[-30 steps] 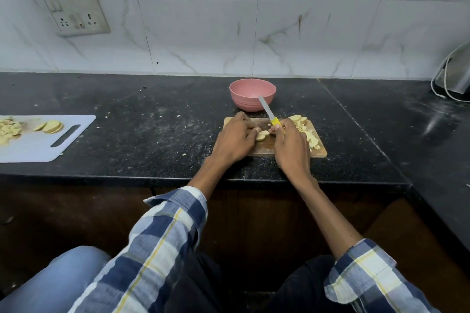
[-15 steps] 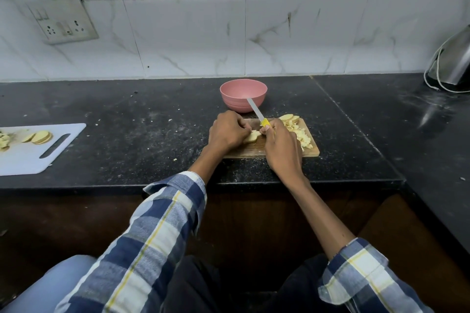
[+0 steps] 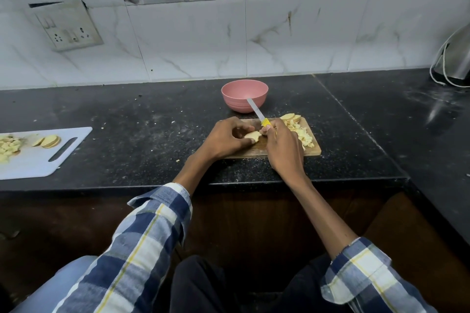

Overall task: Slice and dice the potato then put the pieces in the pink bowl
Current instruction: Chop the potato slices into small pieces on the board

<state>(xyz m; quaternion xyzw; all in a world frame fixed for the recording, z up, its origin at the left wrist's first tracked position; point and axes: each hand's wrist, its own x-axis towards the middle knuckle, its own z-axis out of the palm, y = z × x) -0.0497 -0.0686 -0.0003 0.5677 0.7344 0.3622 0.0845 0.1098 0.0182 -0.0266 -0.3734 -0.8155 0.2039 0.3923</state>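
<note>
A small wooden cutting board [image 3: 314, 150] lies near the counter's front edge. My left hand [image 3: 225, 138] pinches a pale potato slice [image 3: 252, 135] on the board. My right hand [image 3: 283, 146] grips a yellow-handled knife [image 3: 256, 112]; the blade points up and away, its tip in front of the pink bowl [image 3: 244, 95] behind the board. Diced potato pieces [image 3: 304, 134] and a few whole slices [image 3: 290, 117] are heaped on the board's right half. What the bowl holds cannot be seen.
A white plastic cutting board [image 3: 38, 160] with more potato slices and dice lies at the far left. A steel appliance with a white cord [image 3: 455, 58] stands at the back right. A switch plate [image 3: 68, 26] hangs on the tiled wall.
The two hands stay on the board with slice and knife. The view has shifted a little; the hands have barely moved.
</note>
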